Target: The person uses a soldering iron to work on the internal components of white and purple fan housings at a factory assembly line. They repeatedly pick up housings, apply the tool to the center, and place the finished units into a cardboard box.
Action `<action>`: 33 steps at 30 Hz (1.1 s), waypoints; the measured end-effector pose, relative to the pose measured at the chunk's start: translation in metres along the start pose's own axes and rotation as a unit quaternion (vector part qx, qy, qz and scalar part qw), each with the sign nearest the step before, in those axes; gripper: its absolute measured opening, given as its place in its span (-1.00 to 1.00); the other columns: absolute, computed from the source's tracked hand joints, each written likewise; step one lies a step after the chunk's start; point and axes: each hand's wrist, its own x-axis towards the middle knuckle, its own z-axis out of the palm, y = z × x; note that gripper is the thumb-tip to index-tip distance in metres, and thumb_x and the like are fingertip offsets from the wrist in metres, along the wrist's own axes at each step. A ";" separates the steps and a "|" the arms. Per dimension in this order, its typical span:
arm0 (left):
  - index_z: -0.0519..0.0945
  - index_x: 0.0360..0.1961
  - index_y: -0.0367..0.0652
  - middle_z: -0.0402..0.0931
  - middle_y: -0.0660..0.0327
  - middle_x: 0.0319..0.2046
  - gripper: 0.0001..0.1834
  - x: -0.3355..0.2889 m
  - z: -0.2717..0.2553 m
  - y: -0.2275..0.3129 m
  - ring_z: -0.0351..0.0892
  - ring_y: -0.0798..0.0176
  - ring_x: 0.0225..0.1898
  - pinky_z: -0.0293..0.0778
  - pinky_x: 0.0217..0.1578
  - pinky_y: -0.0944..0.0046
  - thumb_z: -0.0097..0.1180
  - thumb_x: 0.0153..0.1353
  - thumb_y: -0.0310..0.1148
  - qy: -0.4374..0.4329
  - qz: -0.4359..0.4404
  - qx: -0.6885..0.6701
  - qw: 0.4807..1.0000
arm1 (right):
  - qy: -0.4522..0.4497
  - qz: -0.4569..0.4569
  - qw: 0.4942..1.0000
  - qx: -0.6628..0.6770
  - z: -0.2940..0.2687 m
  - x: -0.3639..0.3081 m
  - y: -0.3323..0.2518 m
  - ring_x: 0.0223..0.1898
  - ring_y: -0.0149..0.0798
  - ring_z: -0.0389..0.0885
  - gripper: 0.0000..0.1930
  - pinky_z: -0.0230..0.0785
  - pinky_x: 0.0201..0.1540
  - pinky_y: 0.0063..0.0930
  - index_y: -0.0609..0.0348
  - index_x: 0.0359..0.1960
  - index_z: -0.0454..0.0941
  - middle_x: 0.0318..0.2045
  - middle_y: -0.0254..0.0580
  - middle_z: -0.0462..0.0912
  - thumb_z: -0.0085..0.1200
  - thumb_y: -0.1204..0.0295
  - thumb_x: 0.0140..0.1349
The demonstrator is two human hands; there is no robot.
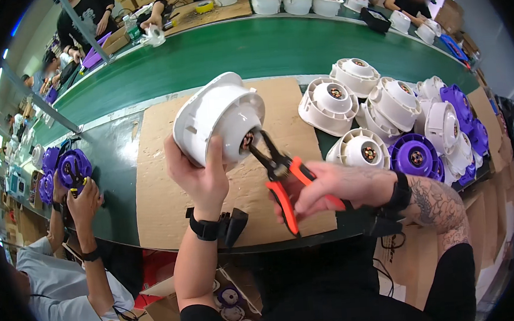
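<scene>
My left hand [196,173] grips a white round plastic housing [210,119], tilted so that its hub faces right. My right hand [320,189] is wrapped around a pair of pliers [279,165] with red and black handles and dark jaws. The jaw tips reach into the hub opening [247,140], where copper-coloured parts show. What exactly the tips touch is too small to tell. Both hands are above a cardboard sheet [159,196] on the green table.
White housings [330,100] and purple housings [414,158] are heaped at the right. A green conveyor belt [215,51] runs beyond the cardboard. At the left, a co-worker's hands [83,200] work on a purple housing [72,166]. An open box [227,297] with round parts stands below the table edge.
</scene>
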 end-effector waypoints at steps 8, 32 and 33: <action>0.56 -0.04 -0.21 0.61 0.28 -0.23 -0.72 0.028 -0.013 -0.023 0.57 0.49 -0.26 0.48 -0.28 0.46 0.20 0.43 -0.22 0.084 -0.240 -0.192 0.948 | -0.016 0.010 1.000 -0.010 0.001 -0.019 0.058 -0.07 -0.42 0.48 -0.55 0.31 0.08 -0.52 0.14 0.07 0.40 -0.17 -0.35 0.46 0.20 0.42 0.13; 0.54 0.05 -0.31 0.65 0.17 -0.11 -0.60 0.010 0.009 -0.014 0.61 0.40 -0.13 0.54 -0.12 0.37 0.32 0.34 -0.26 0.003 -0.282 -0.204 0.938 | 0.160 -0.147 0.830 -0.513 0.001 -0.038 0.010 -0.15 -0.15 0.60 -0.53 0.42 -0.02 -0.26 0.22 0.32 0.38 -0.20 -0.02 0.61 -0.01 0.39 0.40; 0.54 0.05 -0.32 0.65 0.17 -0.10 -0.59 0.010 0.007 -0.015 0.61 0.40 -0.13 0.54 -0.12 0.37 0.32 0.34 -0.26 0.005 -0.279 -0.198 0.940 | 0.153 -0.161 0.836 -0.501 0.003 -0.036 0.009 -0.13 -0.13 0.60 -0.51 0.42 0.00 -0.26 0.22 0.34 0.35 -0.17 -0.01 0.62 -0.02 0.37 0.41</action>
